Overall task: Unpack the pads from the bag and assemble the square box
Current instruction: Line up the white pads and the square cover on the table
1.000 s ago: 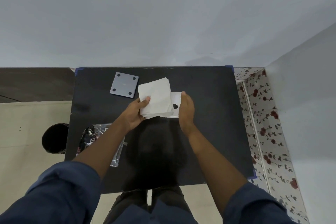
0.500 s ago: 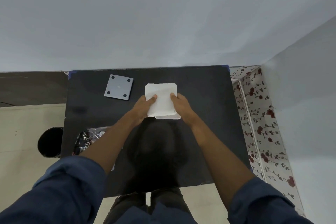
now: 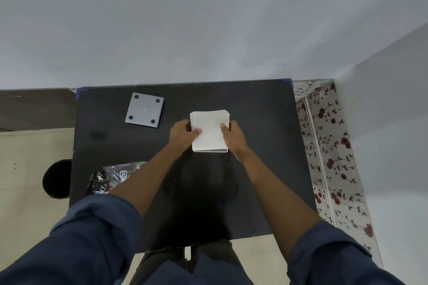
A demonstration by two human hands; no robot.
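Observation:
A stack of white square pads (image 3: 210, 131) sits over a white box part, of which only the near edge (image 3: 212, 150) shows. My left hand (image 3: 184, 135) grips the stack's left side, thumb on top. On the right side my right hand (image 3: 232, 137) holds it the same way. A grey square box piece with four dark dots (image 3: 145, 112) lies flat at the far left of the black table (image 3: 261, 146). The crumpled clear plastic bag (image 3: 111, 177) lies near the table's left edge, partly hidden by my left forearm.
A black round bin (image 3: 56, 179) stands on the floor left of the table. Floral-patterned wall panels (image 3: 328, 146) run along the right side. A plain grey wall rises behind the table's far edge.
The tilted pad stack has been squared up and set over the white box part, covering its dark cut-out. My right hand moved from the part onto the stack's right side.

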